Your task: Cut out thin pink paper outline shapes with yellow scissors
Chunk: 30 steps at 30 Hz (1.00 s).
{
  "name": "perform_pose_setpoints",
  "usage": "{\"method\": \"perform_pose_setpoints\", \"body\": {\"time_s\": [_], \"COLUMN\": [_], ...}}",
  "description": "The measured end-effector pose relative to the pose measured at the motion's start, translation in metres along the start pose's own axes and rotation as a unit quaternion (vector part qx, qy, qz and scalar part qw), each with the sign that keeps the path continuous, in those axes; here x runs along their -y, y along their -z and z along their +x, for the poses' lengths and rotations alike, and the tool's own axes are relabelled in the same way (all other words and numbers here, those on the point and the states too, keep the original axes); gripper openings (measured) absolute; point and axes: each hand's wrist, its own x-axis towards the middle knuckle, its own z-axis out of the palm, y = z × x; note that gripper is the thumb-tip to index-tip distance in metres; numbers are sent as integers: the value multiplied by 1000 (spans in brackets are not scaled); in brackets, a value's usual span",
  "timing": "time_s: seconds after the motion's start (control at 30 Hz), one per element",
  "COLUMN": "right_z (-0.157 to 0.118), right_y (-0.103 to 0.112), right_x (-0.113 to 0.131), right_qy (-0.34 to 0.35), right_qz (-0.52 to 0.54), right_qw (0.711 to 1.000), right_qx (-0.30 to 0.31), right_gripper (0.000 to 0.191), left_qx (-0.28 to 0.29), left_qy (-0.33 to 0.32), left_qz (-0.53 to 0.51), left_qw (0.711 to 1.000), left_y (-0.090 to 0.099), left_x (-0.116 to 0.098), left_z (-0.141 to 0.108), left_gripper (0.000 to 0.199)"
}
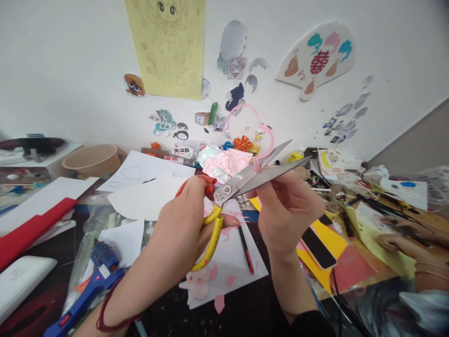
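My left hand is wrapped round the handles of large scissors, one handle red and the other yellow. The blades are spread and point to the upper right. My right hand pinches the base of a thin pink cloud-shaped outline, which stands up between the blades. Below the hands lies a white sheet with pink scraps, a black and red pen and a small pink cutout figure.
A blue glue gun and a white box lie at the left, near a red strip. A phone rests on yellow paper at the right. Another person's hands are at the far right.
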Motion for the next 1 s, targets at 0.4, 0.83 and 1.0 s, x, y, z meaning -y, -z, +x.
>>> {"method": "perform_pose_setpoints", "body": {"time_s": [0.4, 0.83, 1.0], "right_z": [13, 7, 13], "right_y": [13, 8, 13], "right_x": [6, 2, 2], "right_qy": [-37, 13, -11], "right_qz": [35, 30, 33], "right_qw": [997, 998, 996], "right_qx": [64, 50, 77], "right_gripper": [20, 19, 18], "left_qx": [-2, -3, -1], "left_qy": [-16, 6, 1], "left_qz": [-13, -21, -4], "left_qw": [1000, 1000, 1000], "left_y": [1, 1, 5], "left_x": [0, 0, -1], "left_z": [-1, -2, -1], "left_gripper": [30, 27, 31]}}
